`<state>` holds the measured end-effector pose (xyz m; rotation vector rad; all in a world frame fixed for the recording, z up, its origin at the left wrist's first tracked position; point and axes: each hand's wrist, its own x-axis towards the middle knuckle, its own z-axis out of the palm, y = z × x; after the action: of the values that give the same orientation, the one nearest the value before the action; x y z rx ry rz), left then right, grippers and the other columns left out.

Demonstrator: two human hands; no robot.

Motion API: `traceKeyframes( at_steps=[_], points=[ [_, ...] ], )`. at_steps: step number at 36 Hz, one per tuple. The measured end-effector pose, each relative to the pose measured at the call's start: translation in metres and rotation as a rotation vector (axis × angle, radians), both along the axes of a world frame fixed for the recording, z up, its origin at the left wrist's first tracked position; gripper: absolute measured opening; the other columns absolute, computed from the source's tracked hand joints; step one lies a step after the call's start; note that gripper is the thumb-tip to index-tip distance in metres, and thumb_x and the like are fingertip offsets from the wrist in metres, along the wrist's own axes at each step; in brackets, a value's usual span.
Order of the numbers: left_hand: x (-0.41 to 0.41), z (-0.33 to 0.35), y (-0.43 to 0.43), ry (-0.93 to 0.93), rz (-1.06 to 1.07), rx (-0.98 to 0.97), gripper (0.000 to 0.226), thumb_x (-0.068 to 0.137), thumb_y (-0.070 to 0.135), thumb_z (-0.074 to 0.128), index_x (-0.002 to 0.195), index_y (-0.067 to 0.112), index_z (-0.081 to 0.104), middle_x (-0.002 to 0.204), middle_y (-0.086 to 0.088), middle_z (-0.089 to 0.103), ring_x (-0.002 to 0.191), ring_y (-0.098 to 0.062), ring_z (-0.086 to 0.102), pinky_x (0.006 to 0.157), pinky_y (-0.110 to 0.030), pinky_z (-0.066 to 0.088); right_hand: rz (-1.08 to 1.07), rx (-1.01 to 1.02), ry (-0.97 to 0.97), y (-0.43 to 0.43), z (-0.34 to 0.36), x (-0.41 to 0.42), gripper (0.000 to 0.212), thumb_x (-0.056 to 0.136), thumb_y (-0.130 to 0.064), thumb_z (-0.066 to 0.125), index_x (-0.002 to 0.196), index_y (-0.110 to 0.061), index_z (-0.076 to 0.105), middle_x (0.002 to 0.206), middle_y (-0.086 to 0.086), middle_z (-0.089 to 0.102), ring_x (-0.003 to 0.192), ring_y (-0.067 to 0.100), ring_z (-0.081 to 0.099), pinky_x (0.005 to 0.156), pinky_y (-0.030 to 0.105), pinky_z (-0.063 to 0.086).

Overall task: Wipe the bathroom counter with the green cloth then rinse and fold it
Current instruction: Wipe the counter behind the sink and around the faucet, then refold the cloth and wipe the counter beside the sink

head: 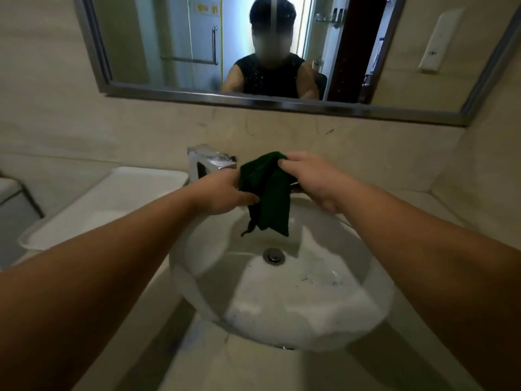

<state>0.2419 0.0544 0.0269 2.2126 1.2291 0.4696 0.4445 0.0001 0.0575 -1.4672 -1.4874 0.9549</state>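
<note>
Both hands grip the green cloth, held up over the back of the sink basin and clear of it. Left hand pinches the cloth's left edge, thumb on top. Right hand has fingers curled round the top right corner. The cloth hangs bunched and half folded, its lower end dangling above the bowl, just in front of the chrome faucet.

Basin: white round vessel on the table. Inside it are the metal drain and a few dark specks right of the drain. Can't tell whether there's water in it.

White tray sits on the table left of the basin; too blurred to tell its contents. Mirror on the wall above.
</note>
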Motion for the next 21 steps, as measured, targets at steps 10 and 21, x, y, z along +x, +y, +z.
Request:
traceKeyframes(
  at_steps=[10, 21],
  points=[
    [-0.02, 0.029, -0.047, -0.255, -0.019, -0.192, 0.017, 0.101, 0.02, 0.065, 0.114, 0.012, 0.07, 0.113, -0.015, 0.076, 0.107, -0.032, 0.074, 0.101, -0.053, 0.059, -0.136, -0.033, 0.152, -0.056, 0.044, -0.001, 0.03, 0.104, -0.007, 0.048, 0.117, -0.016, 0.073, 0.119, 0.015, 0.071, 0.109, 0.03, 0.069, 0.087, 0.042, 0.06],
    [-0.014, 0.065, -0.085, -0.56, 0.055, -0.365, 0.029, 0.108, 0.033, 0.059, 0.118, 0.01, 0.074, 0.102, -0.011, 0.082, 0.097, -0.025, 0.078, 0.087, -0.039, 0.061, -0.227, -0.142, -0.085, -0.079, 0.046, -0.007, 0.025, 0.102, -0.013, 0.053, 0.119, -0.003, 0.068, 0.083, 0.011, 0.071, 0.066, 0.024, 0.069, 0.057, 0.035, 0.059]
  ],
)
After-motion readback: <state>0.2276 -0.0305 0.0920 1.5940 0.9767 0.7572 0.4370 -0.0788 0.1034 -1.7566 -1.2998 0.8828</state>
